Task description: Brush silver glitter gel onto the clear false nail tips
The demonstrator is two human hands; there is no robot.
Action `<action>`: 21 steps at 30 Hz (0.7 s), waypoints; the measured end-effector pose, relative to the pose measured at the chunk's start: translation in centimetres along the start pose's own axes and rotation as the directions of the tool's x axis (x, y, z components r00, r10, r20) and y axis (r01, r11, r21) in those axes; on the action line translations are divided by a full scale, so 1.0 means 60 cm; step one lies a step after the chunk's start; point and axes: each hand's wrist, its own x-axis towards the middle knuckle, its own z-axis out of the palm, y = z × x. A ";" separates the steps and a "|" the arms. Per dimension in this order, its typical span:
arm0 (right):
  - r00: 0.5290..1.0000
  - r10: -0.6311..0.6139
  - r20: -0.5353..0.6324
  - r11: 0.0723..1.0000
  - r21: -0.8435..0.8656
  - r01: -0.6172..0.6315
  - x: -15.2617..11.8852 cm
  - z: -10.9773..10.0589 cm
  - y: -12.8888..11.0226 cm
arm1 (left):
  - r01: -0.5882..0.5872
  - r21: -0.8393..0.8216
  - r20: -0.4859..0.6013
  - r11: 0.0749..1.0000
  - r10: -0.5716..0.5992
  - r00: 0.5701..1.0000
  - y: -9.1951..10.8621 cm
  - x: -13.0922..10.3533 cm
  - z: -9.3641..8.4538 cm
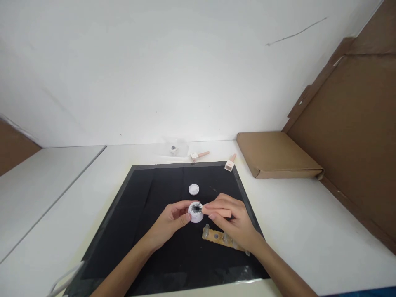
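Observation:
Between the thumb and fingers of my left hand (173, 220) is a small round white jar (196, 216), open at the top, with dark grey matter inside and smeared on its rim. My right hand (235, 216) pinches a peach-handled brush (221, 212), its tip end at the jar's mouth; the bristles cannot be made out. A round white lid (194, 189) lies just beyond the jar. Partly under my right hand is a yellowish strip (216, 236) bearing several clear nail-like pieces and a small grey dot.
A black mat (133, 222) covers the white table. Two small white square bottles with peach caps, one bottle (229, 165) and another bottle (194, 156), lie near its far edge beside a clear plastic packet (177, 149). A flat cardboard box (278, 152) sits at the right.

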 end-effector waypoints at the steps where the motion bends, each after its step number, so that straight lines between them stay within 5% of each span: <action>1: 1.000 -0.002 -0.001 1.000 -0.004 0.002 0.000 0.001 0.001 | 0.003 0.002 0.005 1.000 -0.003 1.000 0.000 0.000 0.001; 13: 0.998 -0.048 -0.045 0.998 -0.041 0.046 -0.003 0.015 0.008 | -0.008 -0.056 -0.011 0.998 0.007 1.000 -0.011 0.009 0.005; 21: 0.994 0.094 -0.049 0.995 -0.023 -0.096 -0.006 0.020 0.007 | -0.017 -0.023 0.038 1.000 0.018 0.999 -0.007 0.007 0.009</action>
